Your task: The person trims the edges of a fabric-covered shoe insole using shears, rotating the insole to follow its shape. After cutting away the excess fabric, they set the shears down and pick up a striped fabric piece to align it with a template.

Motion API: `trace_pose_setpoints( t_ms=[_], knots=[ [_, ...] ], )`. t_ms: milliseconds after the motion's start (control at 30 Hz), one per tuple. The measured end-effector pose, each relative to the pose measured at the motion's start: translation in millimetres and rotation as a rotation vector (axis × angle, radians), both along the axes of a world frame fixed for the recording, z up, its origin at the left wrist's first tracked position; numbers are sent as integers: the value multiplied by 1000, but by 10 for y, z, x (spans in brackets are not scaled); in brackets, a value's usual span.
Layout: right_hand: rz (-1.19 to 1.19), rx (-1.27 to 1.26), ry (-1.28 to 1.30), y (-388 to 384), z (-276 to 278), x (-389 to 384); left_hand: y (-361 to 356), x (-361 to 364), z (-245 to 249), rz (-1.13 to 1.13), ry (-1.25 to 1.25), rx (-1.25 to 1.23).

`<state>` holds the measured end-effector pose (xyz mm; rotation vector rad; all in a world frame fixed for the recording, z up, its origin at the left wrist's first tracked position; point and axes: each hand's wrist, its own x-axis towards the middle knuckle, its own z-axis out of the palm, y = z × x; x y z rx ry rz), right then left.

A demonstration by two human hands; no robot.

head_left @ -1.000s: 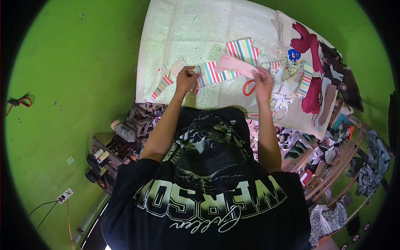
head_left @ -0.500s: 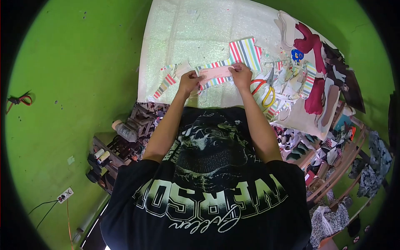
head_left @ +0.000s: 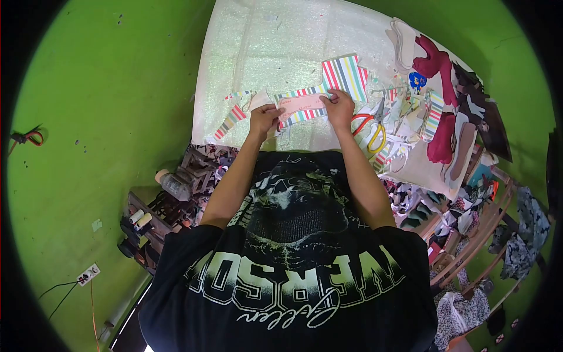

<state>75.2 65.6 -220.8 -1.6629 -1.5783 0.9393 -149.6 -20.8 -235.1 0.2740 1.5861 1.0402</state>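
Observation:
A pink paper template (head_left: 302,104) lies flat on a striped fabric piece (head_left: 328,88) on the white work surface (head_left: 264,53). My left hand (head_left: 263,119) presses down its left end. My right hand (head_left: 339,109) pins the right end to the fabric. Both hands rest on the table close to my body, fingers bent over the paper's edges.
Scissors with orange and yellow handles (head_left: 370,126) lie just right of my right hand among fabric scraps. Dark red and brown cut shapes (head_left: 441,88) crowd the table's right side. A rack with spools and a bottle (head_left: 170,185) stands below left. The floor is green.
My right hand brought the pink template from the right and laid it on the striped fabric. Both hands now hold it flat, shifted slightly since half a second ago.

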Motion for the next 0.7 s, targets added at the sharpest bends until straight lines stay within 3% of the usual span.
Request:
trace_pose_setpoints(
  t_ms=[333, 400, 700],
  knots=[
    [37, -79, 29, -50, -76, 85, -27, 9, -116, 5, 23, 9],
    [41, -195, 72, -50, -85, 143, -7, -10, -128, -39, 17, 5],
    [-22, -125, 148, -98, -113, 191, -17, 43, -73, 30, 35, -5]
  ],
)
